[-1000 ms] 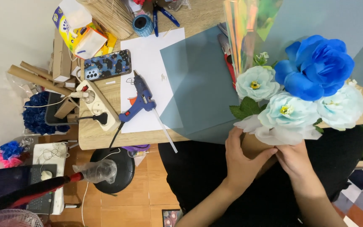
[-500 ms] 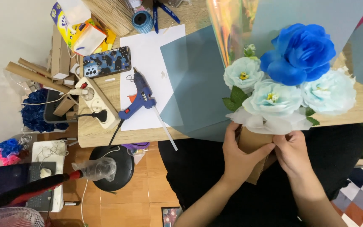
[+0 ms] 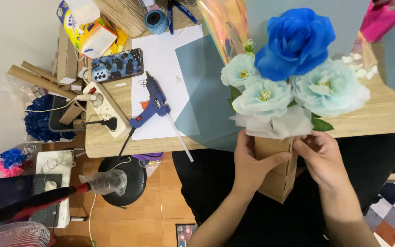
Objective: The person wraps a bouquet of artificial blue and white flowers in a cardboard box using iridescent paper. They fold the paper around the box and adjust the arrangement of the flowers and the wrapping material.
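While the paper flower bouquet [image 3: 289, 87] is held upright over the lap, just in front of the wooden table [image 3: 385, 114] edge, its brown cardboard box base [image 3: 277, 171] is clamped between both hands. The left hand [image 3: 252, 160] is closed on the box's left face, thumb laid across the front; the right hand [image 3: 321, 158] is closed on the upper right corner, fingers curled onto the rim.

Directly above the grip a collar of white tissue [image 3: 280, 126] spills out, and above that sit three pale blue blooms and one deep blue rose [image 3: 296, 41], with green leaves at the sides.

The bundle is judged light but top-heavy — the bulk lies well above the hands. The petals and tissue look soft and easily crushed, so hold is best taken on the box alone, low on its flat sides, where the cardboard seems stiff enough to bear a squeeze. Its surface looks matt, not slippery.

To the left of the grip, on the table, a blue glue gun [image 3: 154, 103] lies on a white sheet [image 3: 161, 59], next to a grey-blue sheet [image 3: 202, 87]; further left are a phone in a patterned case [image 3: 117, 66] and a power strip [image 3: 106, 110].
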